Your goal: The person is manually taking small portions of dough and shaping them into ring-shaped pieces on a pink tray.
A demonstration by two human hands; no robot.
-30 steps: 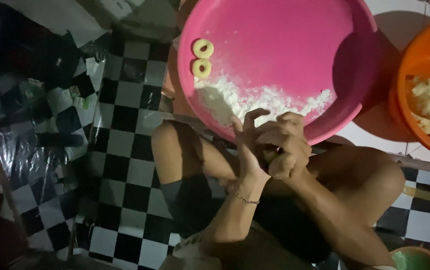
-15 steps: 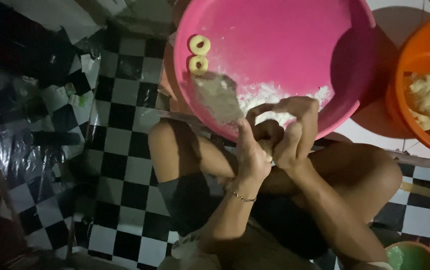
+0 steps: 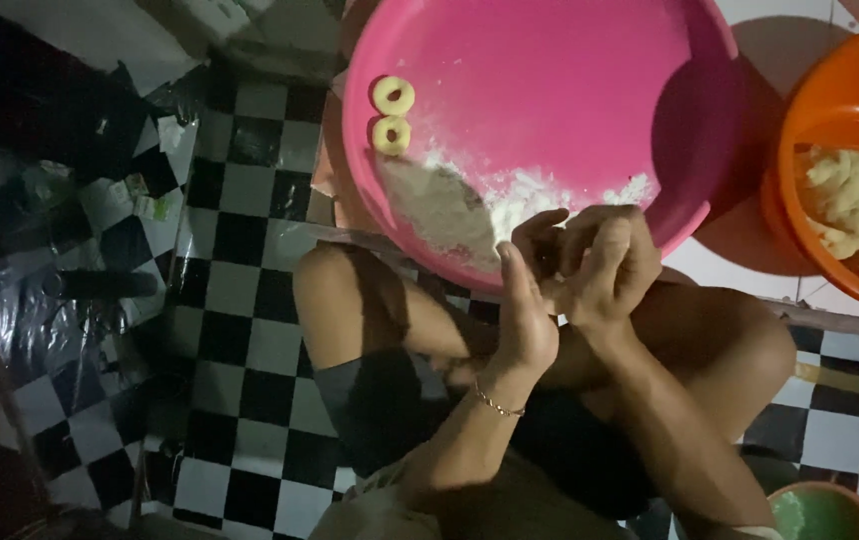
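Observation:
My left hand (image 3: 525,310) and my right hand (image 3: 605,265) are pressed together over the near rim of a big pink basin (image 3: 570,60). Whatever lies between the palms is hidden by the fingers. Two small ring-shaped pieces of dough (image 3: 392,115) sit one above the other at the basin's left side. White flour (image 3: 510,195) is heaped along the basin's near edge just beyond my fingers. A thin bracelet (image 3: 498,405) circles my left wrist. My bent knees show below the hands.
An orange bowl (image 3: 800,120) holding pale dough (image 3: 855,205) stands at the right. A small green container (image 3: 822,512) sits at the bottom right corner. Black-and-white checkered floor (image 3: 240,350) spreads left, with dark plastic bags (image 3: 40,290) on it.
Both hands have stayed together over the basin's rim, with the fingers shifting against each other. The view has drifted slightly; the dough rings have not moved.

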